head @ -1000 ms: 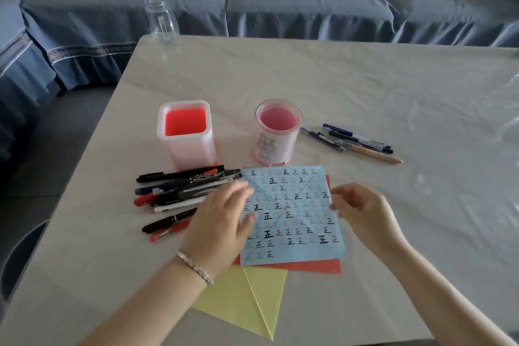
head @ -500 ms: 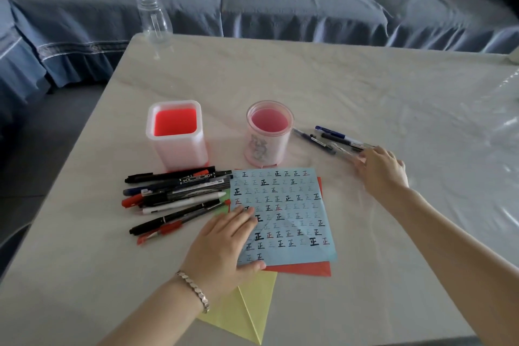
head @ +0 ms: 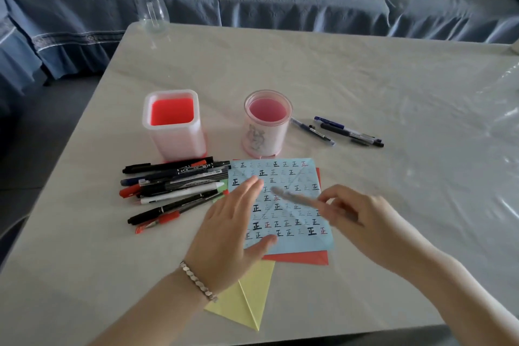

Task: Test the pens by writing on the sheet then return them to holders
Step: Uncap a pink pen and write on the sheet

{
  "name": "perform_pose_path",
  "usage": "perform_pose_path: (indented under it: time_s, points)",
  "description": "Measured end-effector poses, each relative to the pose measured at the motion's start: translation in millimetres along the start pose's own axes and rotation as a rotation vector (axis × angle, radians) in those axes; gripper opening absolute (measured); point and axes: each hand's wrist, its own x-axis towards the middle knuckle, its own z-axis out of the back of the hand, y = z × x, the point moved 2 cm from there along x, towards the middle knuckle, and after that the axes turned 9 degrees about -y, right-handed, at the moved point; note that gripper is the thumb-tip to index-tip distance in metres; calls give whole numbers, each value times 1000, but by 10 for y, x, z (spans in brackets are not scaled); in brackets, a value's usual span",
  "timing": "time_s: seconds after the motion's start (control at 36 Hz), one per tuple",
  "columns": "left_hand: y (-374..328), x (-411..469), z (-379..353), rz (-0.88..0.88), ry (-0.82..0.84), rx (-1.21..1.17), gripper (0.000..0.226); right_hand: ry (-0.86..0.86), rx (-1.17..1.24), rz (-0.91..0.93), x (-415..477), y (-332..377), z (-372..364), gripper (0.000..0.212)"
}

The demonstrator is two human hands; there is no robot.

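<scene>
Left hand (head: 234, 229) lies flat, fingers spread, on the light-blue square paper sheet (head: 292, 199); right hand (head: 362, 222) grips a blurred tan pen (head: 295, 198) above it.

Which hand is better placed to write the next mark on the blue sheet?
The right hand: it grips a blurred pen above the blue sheet. The left hand lies flat on the sheet, steadying it.

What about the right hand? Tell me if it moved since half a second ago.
Yes. The right hand drew back from the loose pens beside the round holder to over the blue sheet, gripping a pen.
</scene>
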Motion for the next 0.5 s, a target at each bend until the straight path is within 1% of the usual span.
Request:
perform_pose_path:
  time_s: [0.08, 0.17, 0.22, 0.28, 0.31, 0.36, 0.42, 0.5]
  points:
    - [-122, 43, 67, -67, -15, -53, 64, 77, 8, 79, -92, 194, -54, 2]
    - [-167, 50, 111, -135, -32, -66, 40, 128, 58, 110, -130, 337, -102, 5]
    - [-166, 40, 145, -144, -32, -96, 27, 129, 260, 15, -112, 400, -82, 6]
    - [-163, 21, 186, -120, -29, -127, 23, 165, 551, -115, -98, 430, -65, 14]
    - [-171, 19, 215, -92, -35, -141, 20, 174, 697, -157, -96, 430, -69, 17]
    - [-187, 20, 271, -7, -62, -183, 15, 118, 929, -192, -100, 439, -114, 12]
    - [-204, 23, 288, 39, -70, -223, 14, 63, 990, -222, -124, 461, -227, 20]
    - [-257, 21, 279, -1, -13, -252, 26, -10, 930, -292, -167, 555, -430, 33]
